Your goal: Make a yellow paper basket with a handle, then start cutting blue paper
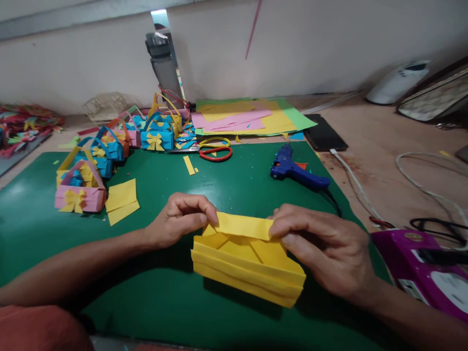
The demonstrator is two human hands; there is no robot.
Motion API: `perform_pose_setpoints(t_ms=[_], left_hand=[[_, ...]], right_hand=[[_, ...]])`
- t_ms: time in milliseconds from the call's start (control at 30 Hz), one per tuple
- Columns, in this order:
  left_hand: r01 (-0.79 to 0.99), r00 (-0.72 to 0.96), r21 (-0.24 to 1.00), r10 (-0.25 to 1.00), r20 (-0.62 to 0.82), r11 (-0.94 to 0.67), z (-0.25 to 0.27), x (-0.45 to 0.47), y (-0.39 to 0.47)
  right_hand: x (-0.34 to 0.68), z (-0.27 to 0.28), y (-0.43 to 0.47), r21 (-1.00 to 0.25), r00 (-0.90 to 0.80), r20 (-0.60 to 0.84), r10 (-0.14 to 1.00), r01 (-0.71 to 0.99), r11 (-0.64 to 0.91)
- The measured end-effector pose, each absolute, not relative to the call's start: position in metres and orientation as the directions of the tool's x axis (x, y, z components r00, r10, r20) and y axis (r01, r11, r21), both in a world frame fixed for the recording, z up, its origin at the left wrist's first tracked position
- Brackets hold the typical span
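Note:
A folded yellow paper box point(248, 273), open at the top with creased walls, is held tilted above the green mat point(153, 287). My left hand point(183, 219) pinches the left end of its far wall between thumb and fingers. At the right end of the same wall, my right hand point(325, 248) grips the paper with thumb and index finger. The box's inside, with slanting folds, shows between the two hands. Left of my left hand lie yellow paper pieces point(122, 197) on the mat.
Several small paper baskets with bows point(80, 197) stand at the left. Scissors point(215, 150), a blue glue gun point(298, 170) and stacked coloured paper point(252, 117) lie beyond my hands. To the right are a phone point(325, 132), cables and a purple power strip point(413, 263).

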State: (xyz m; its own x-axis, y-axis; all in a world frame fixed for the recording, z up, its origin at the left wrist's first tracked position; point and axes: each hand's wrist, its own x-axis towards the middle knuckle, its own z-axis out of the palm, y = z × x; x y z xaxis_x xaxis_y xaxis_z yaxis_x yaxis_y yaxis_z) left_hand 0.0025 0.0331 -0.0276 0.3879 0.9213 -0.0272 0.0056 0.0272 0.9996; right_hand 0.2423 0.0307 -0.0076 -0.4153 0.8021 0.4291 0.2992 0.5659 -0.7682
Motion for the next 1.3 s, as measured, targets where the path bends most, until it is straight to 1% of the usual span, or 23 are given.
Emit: perform_pose_setpoints(t_ms=[67, 133, 200, 300, 367, 400, 467, 567, 633, 733, 867, 1133, 1233, 1300], left_hand=[[0.06, 0.369, 0.998, 0.929, -0.017, -0.006, -0.026, 0.003, 0.035], [0.114, 0.326, 0.993, 0.943, -0.065, 0.029, -0.023, 0.007, 0.036], [0.136, 0.291, 0.987, 0.949, -0.117, 0.08, -0.019, 0.013, 0.037], [0.128, 0.282, 0.986, 0.949, -0.141, 0.108, -0.015, 0.019, 0.036], [0.162, 0.274, 0.982, 0.952, -0.138, 0.096, -0.014, 0.02, 0.036], [0.202, 0.271, 0.977, 0.955, -0.121, 0.066, -0.013, 0.02, 0.035], [0.324, 0.283, 0.944, 0.959, -0.037, -0.059, -0.012, 0.019, 0.033], [0.472, 0.335, 0.841, 0.936, 0.107, -0.266, -0.011, 0.018, 0.031], [0.506, 0.354, 0.803, 0.925, 0.14, -0.315, -0.01, 0.018, 0.03], [0.534, 0.354, 0.791, 0.929, 0.11, -0.297, -0.011, 0.019, 0.03], [0.537, 0.343, 0.806, 0.937, 0.06, -0.248, -0.011, 0.021, 0.03], [0.488, 0.42, 0.779, 0.888, 0.185, -0.393, -0.009, 0.018, 0.024], [0.505, 0.423, 0.775, 0.892, 0.162, -0.38, -0.012, 0.019, 0.027], [0.513, 0.424, 0.771, 0.892, 0.156, -0.379, -0.014, 0.021, 0.029]], right_hand=[[0.242, -0.006, 0.031, -0.736, -0.438, 0.441, 0.783, 0.323, 0.595], [0.24, -0.006, 0.031, -0.735, -0.458, 0.437, 0.774, 0.314, 0.601], [0.237, -0.005, 0.032, -0.749, -0.448, 0.419, 0.79, 0.321, 0.579], [0.235, -0.004, 0.033, -0.744, -0.407, 0.358, 0.841, 0.421, 0.52], [0.235, -0.003, 0.034, -0.73, -0.367, 0.317, 0.875, 0.494, 0.472], [0.235, -0.003, 0.034, -0.729, -0.349, 0.296, 0.889, 0.519, 0.447], [0.236, -0.003, 0.036, -0.728, -0.342, 0.252, 0.905, 0.55, 0.41], [0.237, -0.005, 0.039, -0.705, -0.428, 0.191, 0.884, 0.567, 0.426], [0.237, -0.006, 0.039, -0.689, -0.476, 0.152, 0.866, 0.578, 0.438], [0.237, -0.007, 0.038, -0.697, -0.482, 0.118, 0.868, 0.582, 0.418], [0.235, -0.005, 0.036, -0.741, -0.487, 0.147, 0.861, 0.522, 0.422], [0.236, -0.005, 0.033, -0.744, -0.487, 0.239, 0.84, 0.464, 0.481], [0.236, -0.009, 0.035, -0.726, -0.491, 0.266, 0.829, 0.464, 0.508], [0.237, -0.011, 0.036, -0.705, -0.503, 0.31, 0.807, 0.448, 0.55]])
